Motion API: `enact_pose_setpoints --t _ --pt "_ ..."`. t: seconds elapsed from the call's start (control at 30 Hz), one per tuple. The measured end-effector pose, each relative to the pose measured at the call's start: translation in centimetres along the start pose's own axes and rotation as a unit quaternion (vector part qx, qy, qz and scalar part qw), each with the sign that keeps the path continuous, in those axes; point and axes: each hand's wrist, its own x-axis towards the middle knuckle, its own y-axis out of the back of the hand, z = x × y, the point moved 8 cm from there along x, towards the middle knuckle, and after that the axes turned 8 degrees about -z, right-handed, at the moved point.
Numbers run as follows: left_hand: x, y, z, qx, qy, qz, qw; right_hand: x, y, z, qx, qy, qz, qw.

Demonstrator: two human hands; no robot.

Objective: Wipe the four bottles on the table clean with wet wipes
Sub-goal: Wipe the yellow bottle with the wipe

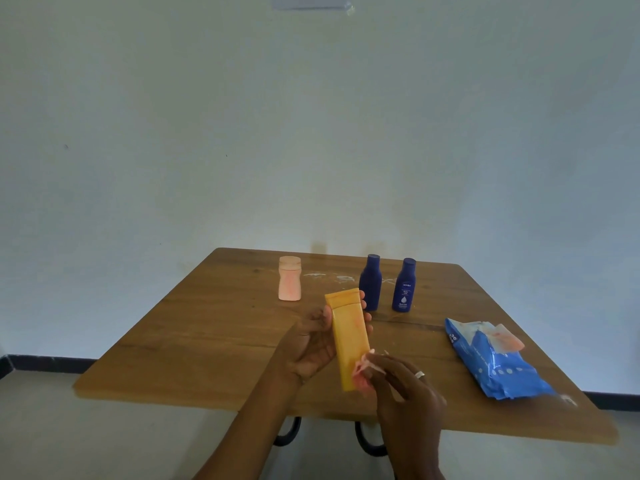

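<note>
Gripping the yellow bottle [348, 336] above the tabletop [214, 327], left hand [311, 344] curled round its upper part, right hand [398, 382] pinching a wet wipe [363, 370] against its lower end, pink bottle [289, 278] and two blue bottles [370, 282] standing behind, wipes pack [491, 362] at right.

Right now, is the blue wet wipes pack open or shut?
Open. The wet wipes pack lies flat on the table, its top flap peeled back with a wipe sticking out of the opening.
</note>
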Motion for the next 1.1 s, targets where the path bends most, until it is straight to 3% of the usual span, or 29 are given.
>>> enact_pose_setpoints --t 0.27,0.5,0.63,0.87,1.0,1.1 --pt "0.0 -1.0 0.0 0.032 0.008 0.031 0.999 4.5 1.4 -1.8 0.006 0.001 0.06 0.998" --pt "-0.1 -0.7 0.1 0.03 0.001 0.012 0.999 2.4 0.3 -0.6 -0.004 -0.013 0.02 1.0" --pt "0.0 -0.8 -1.1 0.038 0.015 0.006 0.999 2.1 0.6 0.4 0.01 -0.025 0.041 0.999" --pt "-0.8 -0.7 -1.8 0.028 0.019 0.08 0.996 6.1 1.7 -1.3 0.061 -0.039 0.048 0.996" --pt "-1.0 -0.1 -1.7 -0.001 -0.001 0.103 0.995 5.6 0.0 -3.3 -0.014 0.041 -0.027 0.999" --pt "-1.2 0.0 -1.8 0.004 -0.004 0.11 0.994 4.4 -0.7 -4.4 -0.051 0.098 -0.033 0.993"
